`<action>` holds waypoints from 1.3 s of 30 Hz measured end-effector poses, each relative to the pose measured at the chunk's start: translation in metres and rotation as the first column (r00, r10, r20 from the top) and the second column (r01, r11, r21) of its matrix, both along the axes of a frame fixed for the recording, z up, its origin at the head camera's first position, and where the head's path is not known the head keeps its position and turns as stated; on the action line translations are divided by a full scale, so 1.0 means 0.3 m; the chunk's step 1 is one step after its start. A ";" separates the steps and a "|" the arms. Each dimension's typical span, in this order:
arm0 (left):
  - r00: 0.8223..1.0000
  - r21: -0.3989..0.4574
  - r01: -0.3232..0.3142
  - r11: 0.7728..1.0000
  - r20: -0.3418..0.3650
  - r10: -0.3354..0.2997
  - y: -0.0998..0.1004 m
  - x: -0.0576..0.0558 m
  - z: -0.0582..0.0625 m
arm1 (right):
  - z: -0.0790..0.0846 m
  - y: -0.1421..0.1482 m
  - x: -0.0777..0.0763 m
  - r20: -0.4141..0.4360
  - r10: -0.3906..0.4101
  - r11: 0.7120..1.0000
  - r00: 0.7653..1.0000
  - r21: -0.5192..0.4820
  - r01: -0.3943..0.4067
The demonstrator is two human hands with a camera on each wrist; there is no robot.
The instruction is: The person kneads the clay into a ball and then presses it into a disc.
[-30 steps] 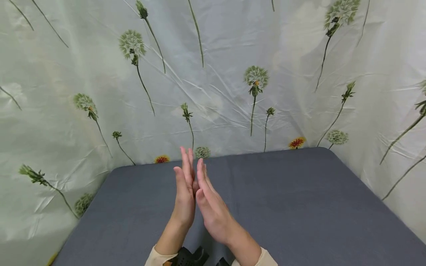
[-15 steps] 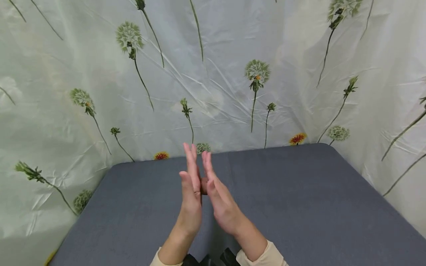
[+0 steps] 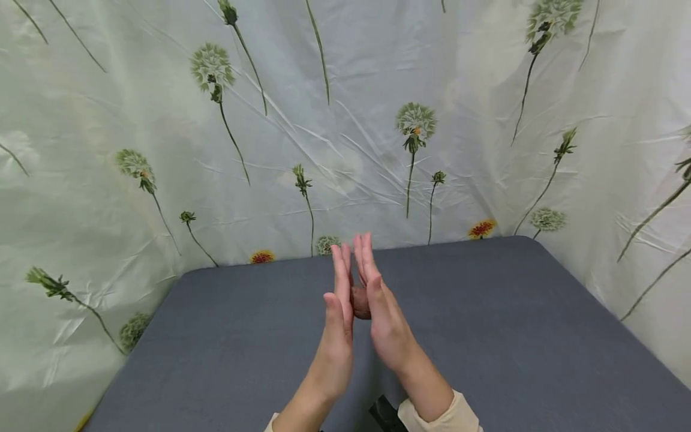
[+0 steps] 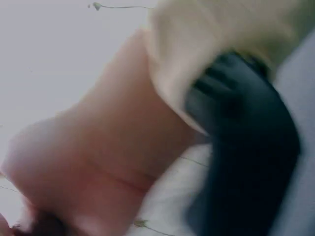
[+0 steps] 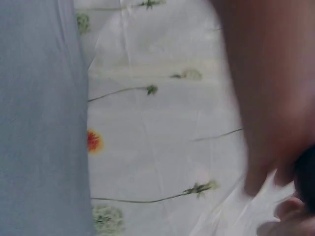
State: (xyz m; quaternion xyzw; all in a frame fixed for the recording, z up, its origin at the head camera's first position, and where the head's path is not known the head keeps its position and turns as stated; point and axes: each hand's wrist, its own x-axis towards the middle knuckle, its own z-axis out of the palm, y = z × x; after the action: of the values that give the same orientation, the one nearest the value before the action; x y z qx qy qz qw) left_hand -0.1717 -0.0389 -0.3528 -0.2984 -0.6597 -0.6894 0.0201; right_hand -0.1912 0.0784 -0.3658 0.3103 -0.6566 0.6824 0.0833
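A small brown, rounded lump (image 3: 360, 303), smooth like clay, sits between the palms in the head view. My left hand (image 3: 339, 324) lies flat along its left side, fingers straight and pointing up and away. Facing it, my right hand (image 3: 387, 318) presses from the other side, its fingers also straight and reaching slightly farther. Both hands are raised over the table, the palms hiding part of the lump. In the left wrist view the left hand (image 4: 88, 172) is blurred, with a dark bit of the lump (image 4: 47, 223) at the bottom corner. The right hand (image 5: 270, 108) blurs along the right wrist view's edge.
A dark grey cloth-covered table (image 3: 232, 348) spreads beneath the hands. Behind and beside it hangs a pale curtain (image 3: 351, 150) printed with dandelions. Black wrist gear (image 3: 387, 414) shows by the right cream sleeve (image 3: 442, 414), and more wrist gear (image 4: 246, 147) by the left.
Both hands have shifted to the right together. The right hand has slid forward against the left, its fingertips now farther out. More of the brown lump shows between the palms.
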 end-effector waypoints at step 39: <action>0.994 0.003 0.016 1.000 0.104 -0.016 -0.046 -0.028 0.027 | 0.042 -0.022 0.055 -0.074 0.041 0.996 0.996 0.081 -0.035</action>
State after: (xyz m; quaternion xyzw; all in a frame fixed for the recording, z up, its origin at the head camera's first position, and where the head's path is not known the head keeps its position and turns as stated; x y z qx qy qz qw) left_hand -0.1801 -0.0527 -0.3446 -0.2673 -0.6569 -0.7047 -0.0193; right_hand -0.1748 0.0719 -0.3534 0.3512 -0.6735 0.6451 0.0825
